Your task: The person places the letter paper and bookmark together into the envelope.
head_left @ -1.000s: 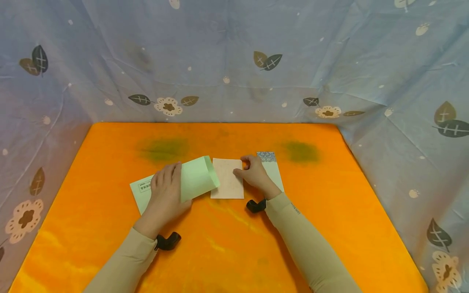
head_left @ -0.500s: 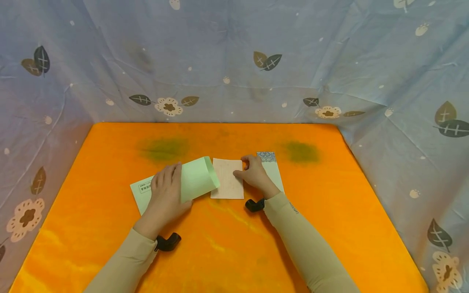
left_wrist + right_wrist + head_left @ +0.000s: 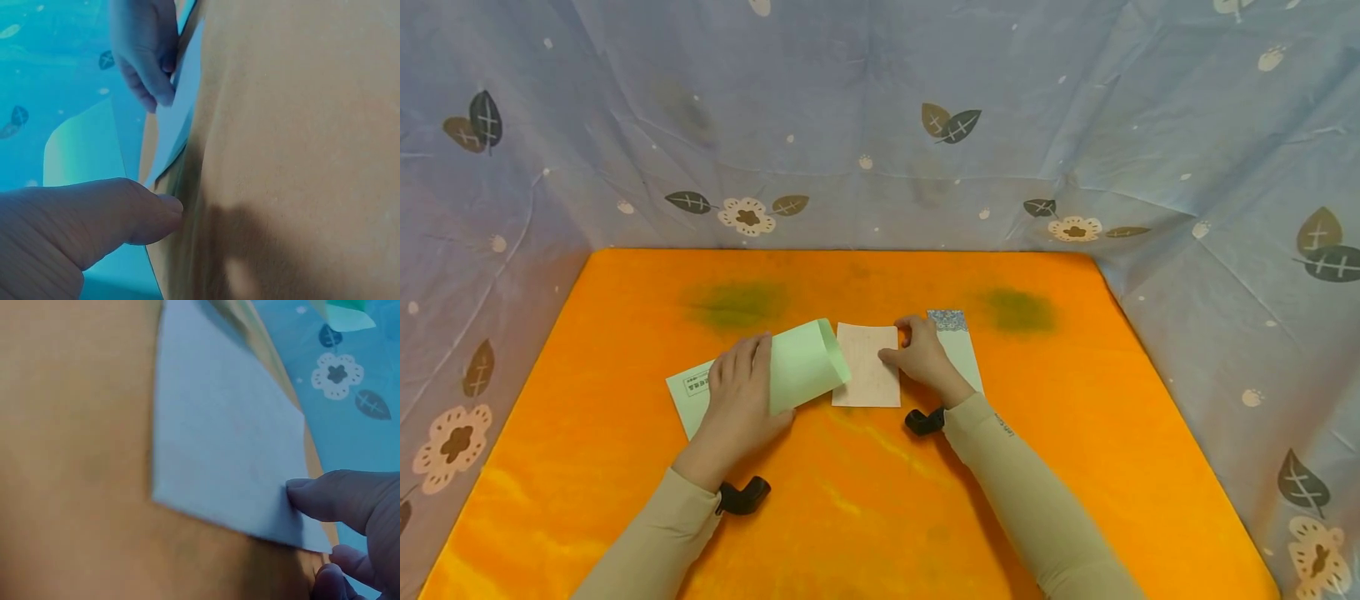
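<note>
My left hand (image 3: 737,408) grips a light green envelope (image 3: 801,362), its fingers across the top and its thumb at the near edge. The envelope slants upward to the right, its mouth gaping at that end. A pale pink sheet of paper (image 3: 861,367) lies just right of the mouth. At the sheet's right edge, my right hand (image 3: 925,358) pinches it; in the right wrist view the thumb rests on top of the paper (image 3: 225,437) and the other fingers are at or below its edge.
Partly behind the right hand lies a pale strip of paper (image 3: 958,354) with a grey patterned end. An orange cloth (image 3: 850,517) covers the table. Printed curtains (image 3: 865,83) stand at the back and both sides.
</note>
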A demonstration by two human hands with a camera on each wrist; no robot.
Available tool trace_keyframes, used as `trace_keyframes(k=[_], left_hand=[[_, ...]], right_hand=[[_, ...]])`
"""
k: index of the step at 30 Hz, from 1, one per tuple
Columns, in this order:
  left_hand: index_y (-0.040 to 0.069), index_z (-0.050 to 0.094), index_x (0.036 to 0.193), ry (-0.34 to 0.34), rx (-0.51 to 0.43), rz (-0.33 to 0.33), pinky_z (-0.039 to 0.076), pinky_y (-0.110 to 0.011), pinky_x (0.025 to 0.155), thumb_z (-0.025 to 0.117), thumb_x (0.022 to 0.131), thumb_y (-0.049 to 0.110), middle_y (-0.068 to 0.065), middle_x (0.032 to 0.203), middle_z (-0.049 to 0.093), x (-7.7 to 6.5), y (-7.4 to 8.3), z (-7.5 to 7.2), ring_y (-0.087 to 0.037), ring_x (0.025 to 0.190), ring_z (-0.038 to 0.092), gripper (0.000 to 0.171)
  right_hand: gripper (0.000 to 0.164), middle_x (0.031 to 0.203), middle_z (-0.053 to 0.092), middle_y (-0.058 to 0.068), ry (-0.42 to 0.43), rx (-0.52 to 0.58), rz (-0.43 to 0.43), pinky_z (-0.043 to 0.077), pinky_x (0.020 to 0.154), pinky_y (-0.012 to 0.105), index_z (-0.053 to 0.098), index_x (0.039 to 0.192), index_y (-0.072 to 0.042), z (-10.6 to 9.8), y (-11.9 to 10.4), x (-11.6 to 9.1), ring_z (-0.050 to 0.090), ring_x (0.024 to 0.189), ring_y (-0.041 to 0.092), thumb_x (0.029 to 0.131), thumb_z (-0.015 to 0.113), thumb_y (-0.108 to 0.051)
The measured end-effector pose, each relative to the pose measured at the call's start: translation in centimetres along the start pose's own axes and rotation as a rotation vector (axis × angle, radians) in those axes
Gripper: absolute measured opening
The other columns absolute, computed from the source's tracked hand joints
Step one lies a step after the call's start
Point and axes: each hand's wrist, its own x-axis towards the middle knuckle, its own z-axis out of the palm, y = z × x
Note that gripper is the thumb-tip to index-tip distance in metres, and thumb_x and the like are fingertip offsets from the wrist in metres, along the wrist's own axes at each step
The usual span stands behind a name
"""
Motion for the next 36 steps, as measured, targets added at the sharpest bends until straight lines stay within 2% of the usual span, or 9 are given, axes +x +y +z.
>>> trace_keyframes(k=[9,15,23,29,33,36], left_hand=[[-0.007,0.022,0.149,0.001,0.004,-0.017,0.016,-0.063,0.104,0.086,0.068,0.027,-0.028,0.145,0.027,0.0,0.2,-0.4,-0.048,0.129,0.024,0.109],[-0.007,0.021,0.149,-0.012,0.005,-0.027,0.016,-0.063,0.105,0.086,0.069,0.027,-0.028,0.145,0.026,0.0,0.2,-0.5,-0.048,0.130,0.024,0.109],[-0.007,0.022,0.148,0.003,0.006,-0.018,0.016,-0.062,0.104,0.087,0.068,0.027,-0.029,0.143,0.027,-0.1,0.1,-0.4,-0.048,0.129,0.024,0.109],[-0.007,0.022,0.148,0.005,0.011,-0.016,0.016,-0.062,0.104,0.088,0.067,0.028,-0.028,0.144,0.027,-0.2,-0.2,-0.2,-0.048,0.129,0.024,0.110],[-0.007,0.022,0.149,0.009,0.010,-0.015,0.016,-0.062,0.104,0.088,0.067,0.029,-0.029,0.144,0.027,-0.3,-0.2,-0.2,-0.048,0.129,0.024,0.111],[-0.008,0.022,0.149,0.007,0.007,-0.015,0.016,-0.063,0.104,0.088,0.067,0.029,-0.029,0.144,0.027,-0.3,-0.2,-0.3,-0.048,0.129,0.024,0.112]], right_hand=[[0.054,0.105,0.043,0.014,-0.007,0.022,-0.017,0.042,0.071,0.035,0.047,0.126,-0.005,-0.1,-0.3,-0.2,0.046,0.086,0.027,0.084,0.076,-0.023],[0.052,0.095,0.050,0.011,-0.040,0.020,-0.025,0.042,0.062,0.033,0.041,0.123,-0.008,-0.3,-0.4,-0.3,0.047,0.075,0.025,0.086,0.074,-0.023],[0.047,0.091,0.051,0.009,-0.031,0.003,-0.035,0.040,0.060,0.032,0.044,0.126,-0.007,-0.9,-0.4,-0.5,0.045,0.070,0.023,0.090,0.070,-0.024],[0.045,0.090,0.051,0.009,-0.045,-0.062,-0.051,0.038,0.061,0.032,0.050,0.132,-0.006,-1.4,-0.3,-0.9,0.044,0.068,0.022,0.095,0.063,-0.027],[0.039,0.088,0.054,0.008,-0.068,-0.067,-0.073,0.038,0.058,0.033,0.054,0.131,-0.005,-2.1,-0.2,-1.2,0.041,0.061,0.020,0.099,0.055,-0.028],[0.038,0.079,0.055,0.008,-0.101,-0.053,-0.081,0.038,0.052,0.032,0.057,0.130,-0.004,-2.8,-0.1,-1.5,0.038,0.052,0.019,0.100,0.053,-0.027]])
